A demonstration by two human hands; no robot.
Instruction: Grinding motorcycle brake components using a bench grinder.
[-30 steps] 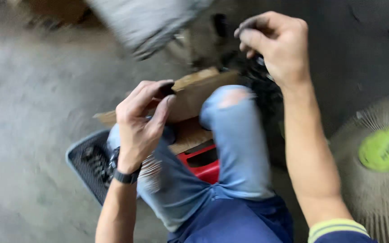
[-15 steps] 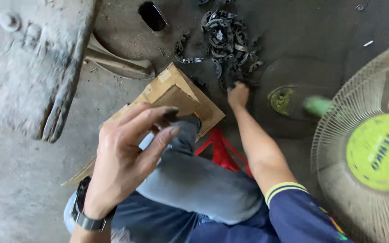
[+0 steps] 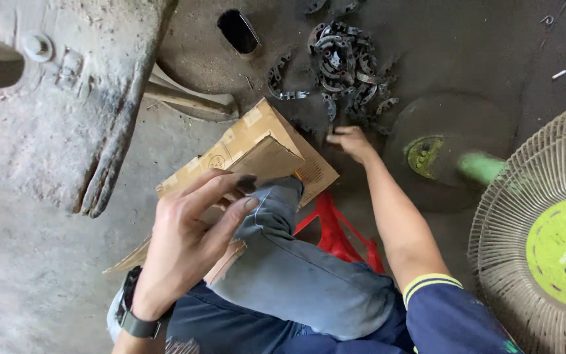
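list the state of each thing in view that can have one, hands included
left hand: raised over the knee, fingers loosely curled, holding nothing visible
right hand: stretched down to the floor, at the edge of the metal pieces; grip not visible
metal pieces: heaped loose on the floor
cardboard box: flaps open, tilted, resting by the knee
fan: grille on, whether it is running is unclear

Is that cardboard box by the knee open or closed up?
Open: the cardboard box has a flap standing up at an angle. The left hand hovers over it, apparently empty. Its contents are hidden.
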